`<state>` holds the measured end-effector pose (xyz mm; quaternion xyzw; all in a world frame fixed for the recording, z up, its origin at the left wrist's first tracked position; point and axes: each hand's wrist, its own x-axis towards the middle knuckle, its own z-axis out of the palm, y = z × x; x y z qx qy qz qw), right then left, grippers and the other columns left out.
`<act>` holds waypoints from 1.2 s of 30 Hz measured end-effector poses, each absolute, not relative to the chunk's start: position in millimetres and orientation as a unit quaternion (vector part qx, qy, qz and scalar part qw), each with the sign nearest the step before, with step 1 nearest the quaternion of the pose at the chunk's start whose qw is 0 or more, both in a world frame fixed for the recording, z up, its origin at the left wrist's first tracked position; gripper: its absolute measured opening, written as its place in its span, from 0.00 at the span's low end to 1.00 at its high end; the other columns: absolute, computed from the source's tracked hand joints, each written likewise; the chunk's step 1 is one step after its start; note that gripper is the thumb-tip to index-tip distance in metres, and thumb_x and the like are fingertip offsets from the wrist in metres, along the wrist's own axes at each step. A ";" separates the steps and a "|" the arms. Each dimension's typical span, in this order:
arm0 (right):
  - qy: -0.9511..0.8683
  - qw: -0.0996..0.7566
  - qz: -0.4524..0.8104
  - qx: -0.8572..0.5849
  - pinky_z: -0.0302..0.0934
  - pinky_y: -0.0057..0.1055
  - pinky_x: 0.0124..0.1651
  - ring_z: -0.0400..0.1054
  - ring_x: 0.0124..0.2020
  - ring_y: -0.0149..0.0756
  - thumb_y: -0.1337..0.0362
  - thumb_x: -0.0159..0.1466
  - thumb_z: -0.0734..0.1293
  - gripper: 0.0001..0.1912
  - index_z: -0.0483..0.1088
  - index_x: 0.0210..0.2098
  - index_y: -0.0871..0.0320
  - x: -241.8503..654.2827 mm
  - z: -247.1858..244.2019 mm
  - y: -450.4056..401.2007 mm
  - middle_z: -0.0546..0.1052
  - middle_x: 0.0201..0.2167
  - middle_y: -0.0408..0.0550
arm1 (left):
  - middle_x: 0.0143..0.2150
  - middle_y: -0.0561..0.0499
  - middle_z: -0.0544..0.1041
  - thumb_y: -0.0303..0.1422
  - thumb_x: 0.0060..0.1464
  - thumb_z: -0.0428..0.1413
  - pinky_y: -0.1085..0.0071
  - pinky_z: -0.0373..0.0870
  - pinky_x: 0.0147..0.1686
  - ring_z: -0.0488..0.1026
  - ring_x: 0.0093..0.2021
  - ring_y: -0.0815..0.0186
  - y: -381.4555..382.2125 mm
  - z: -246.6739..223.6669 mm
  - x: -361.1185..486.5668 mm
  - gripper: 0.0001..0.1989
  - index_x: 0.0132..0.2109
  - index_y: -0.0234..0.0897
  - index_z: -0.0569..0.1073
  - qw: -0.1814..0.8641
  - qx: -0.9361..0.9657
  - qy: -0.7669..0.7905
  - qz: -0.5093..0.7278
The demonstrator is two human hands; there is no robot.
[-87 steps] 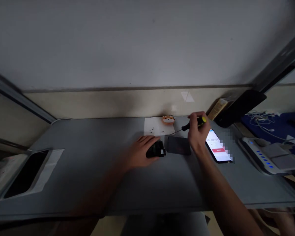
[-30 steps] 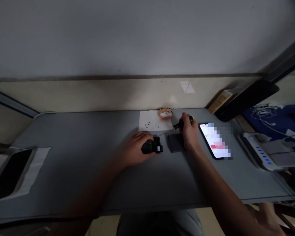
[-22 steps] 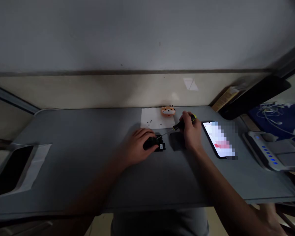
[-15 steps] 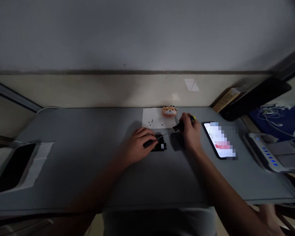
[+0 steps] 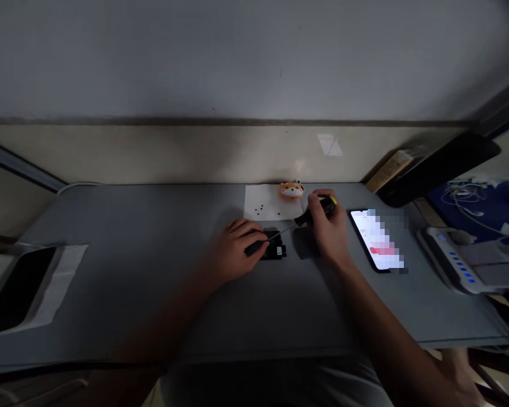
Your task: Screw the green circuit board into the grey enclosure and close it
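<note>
My right hand (image 5: 331, 234) is closed around the black and yellow handle of a screwdriver (image 5: 306, 216). Its thin shaft slants down to the left, and the tip reaches a small black device (image 5: 275, 250) with a pale label. My left hand (image 5: 236, 251) grips the left end of that device, fingers curled over the top and thumb at the near side. The fingers hide part of it, so its kind is unclear. Beside my right wrist lies a flat dark piece (image 5: 305, 244). Several tiny dark screws (image 5: 259, 209) rest on a white paper (image 5: 271, 194) just behind.
An orange animal-faced case (image 5: 291, 190) sits on the paper's back edge. To the right are a lit phone (image 5: 375, 243) and a power strip (image 5: 453, 265). Another dark phone (image 5: 21, 288) lies at far left. A wall closes off the back of the grey desk (image 5: 152, 226).
The whole view has shifted slightly. My right fingers have changed position a little on the screwdriver handle, while its tip stays at the device. My left hand keeps its hold.
</note>
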<state>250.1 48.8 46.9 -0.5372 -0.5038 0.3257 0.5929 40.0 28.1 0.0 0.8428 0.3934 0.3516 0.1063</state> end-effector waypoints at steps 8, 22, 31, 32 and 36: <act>-0.575 0.649 0.182 -0.465 0.65 0.35 0.37 0.67 0.33 0.35 0.50 0.66 0.69 0.13 0.67 0.39 0.51 247.0 48.5 36.5 0.72 0.34 0.44 | 0.43 0.48 0.82 0.38 0.67 0.58 0.59 0.74 0.52 0.77 0.49 0.58 27.6 -0.5 40.4 0.09 0.46 0.42 0.81 0.129 0.840 0.397 0.346; -0.616 0.550 0.218 -0.521 0.64 0.31 0.33 0.65 0.29 0.33 0.51 0.63 0.71 0.12 0.68 0.36 0.50 247.2 38.5 32.8 0.74 0.30 0.42 | 0.61 0.43 0.78 0.48 0.63 0.61 0.51 0.68 0.64 0.72 0.63 0.50 31.7 -4.6 32.2 0.28 0.65 0.44 0.72 0.149 0.887 0.371 0.231; -0.628 0.553 0.194 -0.513 0.64 0.32 0.35 0.67 0.30 0.34 0.53 0.64 0.70 0.11 0.68 0.36 0.50 245.5 37.7 32.3 0.75 0.31 0.42 | 0.59 0.47 0.79 0.43 0.65 0.61 0.53 0.69 0.64 0.73 0.62 0.53 31.3 -4.8 33.6 0.21 0.62 0.44 0.73 0.154 0.888 0.366 0.233; -0.630 0.554 0.190 -0.510 0.64 0.32 0.35 0.67 0.30 0.34 0.53 0.64 0.70 0.11 0.67 0.36 0.50 245.2 37.8 31.9 0.74 0.31 0.42 | 0.58 0.47 0.80 0.42 0.65 0.61 0.53 0.69 0.63 0.73 0.61 0.53 31.7 -4.7 33.7 0.20 0.61 0.44 0.74 0.157 0.888 0.363 0.236; -0.652 0.538 0.186 -0.501 0.62 0.31 0.33 0.65 0.28 0.33 0.53 0.64 0.71 0.10 0.68 0.36 0.51 244.5 38.8 29.2 0.74 0.30 0.41 | 0.56 0.46 0.80 0.39 0.64 0.61 0.54 0.70 0.62 0.74 0.61 0.54 33.1 -4.0 34.5 0.17 0.57 0.42 0.75 0.167 0.885 0.365 0.236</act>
